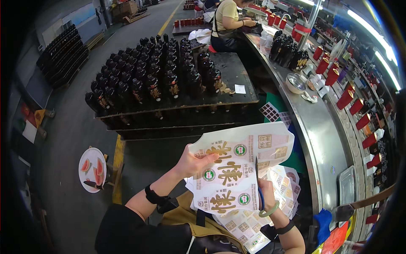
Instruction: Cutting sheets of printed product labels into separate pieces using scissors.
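Observation:
A white sheet of printed labels (230, 161), with gold characters and green round emblems, is held up in front of me. My left hand (192, 163) pinches its left edge, thumb on the printed face. At the sheet's right side my right hand (266, 192) is closed on scissors (256, 167); a dark blade stands upright against the paper between the large labels and the small square prints, and a blue handle shows by the fingers. The sheet's upper right part curls away. More label sheets (281, 186) lie on my lap below, partly covered by the held one.
Dark bottles (156, 80) crowd a black pallet (237, 80) ahead. A metal workbench (325, 139) curves along my right, beside a line of red cups (344, 99). At left, a white round board (89, 169) holds watermelon slices and a knife. A co-worker (230, 19) sits farther off.

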`<state>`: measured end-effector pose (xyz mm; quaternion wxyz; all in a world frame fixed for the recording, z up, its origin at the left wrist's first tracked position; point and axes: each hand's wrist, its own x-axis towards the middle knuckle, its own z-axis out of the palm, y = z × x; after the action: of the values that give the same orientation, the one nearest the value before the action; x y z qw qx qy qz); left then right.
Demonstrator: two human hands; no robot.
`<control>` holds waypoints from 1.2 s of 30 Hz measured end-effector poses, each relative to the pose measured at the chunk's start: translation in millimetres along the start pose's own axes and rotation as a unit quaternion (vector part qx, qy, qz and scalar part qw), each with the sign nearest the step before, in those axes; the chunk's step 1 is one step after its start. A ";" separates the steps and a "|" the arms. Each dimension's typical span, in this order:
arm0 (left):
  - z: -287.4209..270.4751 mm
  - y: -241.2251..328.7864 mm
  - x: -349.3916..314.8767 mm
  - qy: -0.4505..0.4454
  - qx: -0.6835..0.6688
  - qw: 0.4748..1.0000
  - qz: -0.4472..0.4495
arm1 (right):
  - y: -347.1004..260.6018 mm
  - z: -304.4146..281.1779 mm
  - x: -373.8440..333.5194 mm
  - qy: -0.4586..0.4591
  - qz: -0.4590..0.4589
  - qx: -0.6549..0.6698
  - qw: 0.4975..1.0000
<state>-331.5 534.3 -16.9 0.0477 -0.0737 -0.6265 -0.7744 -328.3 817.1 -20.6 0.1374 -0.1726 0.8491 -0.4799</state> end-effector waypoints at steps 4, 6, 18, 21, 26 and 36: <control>-2.8 -4.3 -0.1 0.007 -0.052 0.998 -0.024 | 9.6 2.7 -3.8 -0.029 0.009 0.056 0.998; -0.6 1.2 -1.9 -0.008 -0.041 0.999 -0.020 | 20.1 8.2 -6.5 -0.043 0.020 0.146 0.988; -2.9 1.3 -3.8 0.001 -0.019 0.999 -0.048 | 7.3 1.0 7.5 -0.027 0.027 0.060 0.997; -8.7 8.9 -11.5 0.004 -0.018 0.997 -0.077 | -10.2 -2.5 5.9 -0.061 0.007 0.035 0.997; -4.3 4.1 -9.2 -0.015 0.001 1.000 -0.027 | -18.7 -0.9 0.0 -0.041 0.053 0.087 0.994; 2.7 11.1 -8.3 -0.004 0.014 0.998 -0.066 | -11.8 0.5 -8.4 0.016 0.039 0.120 0.992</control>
<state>-321.3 534.4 -7.1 -0.0050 -0.0346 -0.6409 -0.7668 -318.6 814.5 -10.1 0.1622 -0.1139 0.7938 -0.5749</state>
